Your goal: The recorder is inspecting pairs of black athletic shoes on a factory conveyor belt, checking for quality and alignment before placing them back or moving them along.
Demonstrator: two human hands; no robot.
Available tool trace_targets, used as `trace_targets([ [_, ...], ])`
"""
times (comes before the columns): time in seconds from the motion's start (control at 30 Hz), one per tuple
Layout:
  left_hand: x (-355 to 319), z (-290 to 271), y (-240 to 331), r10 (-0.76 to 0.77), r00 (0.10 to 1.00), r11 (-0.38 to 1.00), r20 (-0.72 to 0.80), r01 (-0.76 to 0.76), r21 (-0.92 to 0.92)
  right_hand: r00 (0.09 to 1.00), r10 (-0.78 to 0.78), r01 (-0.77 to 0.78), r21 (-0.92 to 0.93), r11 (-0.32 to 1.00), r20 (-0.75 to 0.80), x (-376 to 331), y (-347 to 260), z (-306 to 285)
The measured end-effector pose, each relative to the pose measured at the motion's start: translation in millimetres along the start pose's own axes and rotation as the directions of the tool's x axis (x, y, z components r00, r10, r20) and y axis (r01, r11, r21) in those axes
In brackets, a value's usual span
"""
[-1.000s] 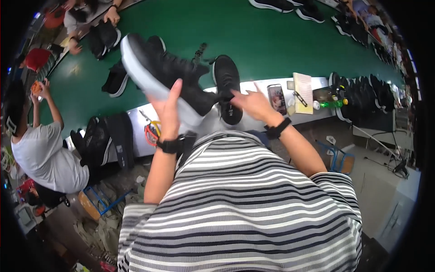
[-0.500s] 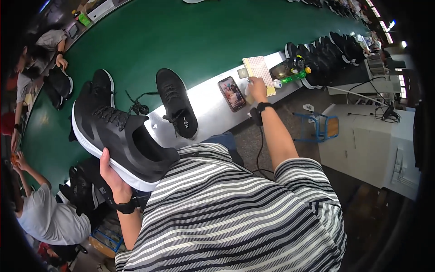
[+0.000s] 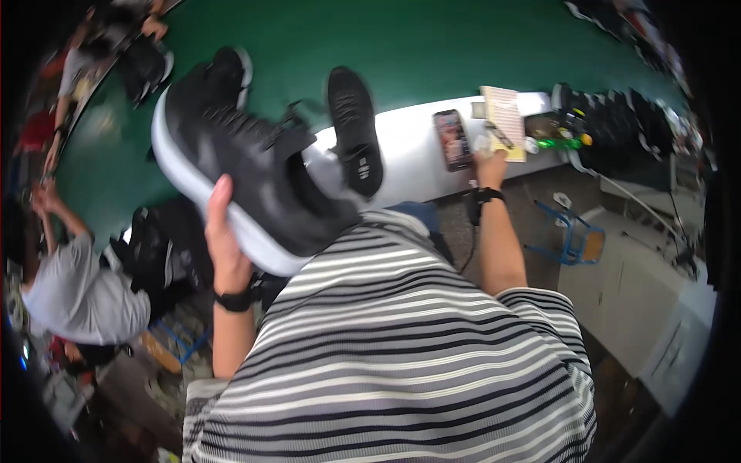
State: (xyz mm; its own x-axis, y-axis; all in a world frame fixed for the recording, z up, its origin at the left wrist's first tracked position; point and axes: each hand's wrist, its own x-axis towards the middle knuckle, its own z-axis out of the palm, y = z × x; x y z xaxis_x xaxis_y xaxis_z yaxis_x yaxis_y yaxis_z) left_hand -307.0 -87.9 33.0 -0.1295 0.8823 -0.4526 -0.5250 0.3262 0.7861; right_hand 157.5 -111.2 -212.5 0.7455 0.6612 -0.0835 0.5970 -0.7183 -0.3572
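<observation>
Our left hand (image 3: 224, 247) is in the left middle of the frame. It grips a black shoe (image 3: 247, 177) with a white sole from below, the fingers wrapped on the sole edge. The shoe is lifted above the table, tilted, with its toe toward the upper left, and it hides a part of the bench under it. We wear a dark watch (image 3: 233, 300) on this wrist.

Our right hand (image 3: 488, 162) is in the upper right of centre and rests at the edge of the white bench (image 3: 409, 166). It looks closed on something small and pale, but blur does not let us tell what it pinches. A dark band (image 3: 488, 195) is on this wrist.

Just left of the right hand lies a phone (image 3: 451, 139), and just above the hand a yellowish notepad (image 3: 505, 119). A second black shoe (image 3: 355, 131) lies on the bench between the two hands, sole side down, its toe toward the green belt (image 3: 432, 46) that fills the top of the frame.

At the right end of the bench we see a green bottle (image 3: 559, 143) and a row of dark shoes (image 3: 625, 123). Below it stands a blue stool (image 3: 575, 235).

At the left edge a person in a grey shirt (image 3: 81, 293) works, and our striped shirt (image 3: 386, 347) covers the lower centre.
</observation>
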Motion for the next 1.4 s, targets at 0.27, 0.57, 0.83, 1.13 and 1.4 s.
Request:
trace_targets([
  [0.27,-2,11,4,0.013,0.992,1.0,0.125,-0.012,-0.012,0.975,0.208,-0.207,-0.029,0.978,0.074,30,29,31],
  [0.57,-7,0,3,0.109,0.994,0.989,-0.012,-0.107,0.097,0.984,-0.141,0.044,0.61,0.791,0.112,44,11,8],
  [0.83,-7,-2,4,0.333,0.936,0.898,0.117,-0.353,0.264,0.509,-0.789,0.212,0.839,0.502,0.344,-160,-245,-176],
  [1.13,-26,-17,18,0.466,0.879,0.777,0.106,-0.463,0.426,0.221,-0.926,0.588,0.715,0.377,0.307,-234,-312,-187],
  [1.4,-33,-32,11,0.154,0.976,0.987,-0.154,-0.16,-0.024,0.147,-0.894,0.699,0.595,0.396,0.422,-174,-264,-212],
])
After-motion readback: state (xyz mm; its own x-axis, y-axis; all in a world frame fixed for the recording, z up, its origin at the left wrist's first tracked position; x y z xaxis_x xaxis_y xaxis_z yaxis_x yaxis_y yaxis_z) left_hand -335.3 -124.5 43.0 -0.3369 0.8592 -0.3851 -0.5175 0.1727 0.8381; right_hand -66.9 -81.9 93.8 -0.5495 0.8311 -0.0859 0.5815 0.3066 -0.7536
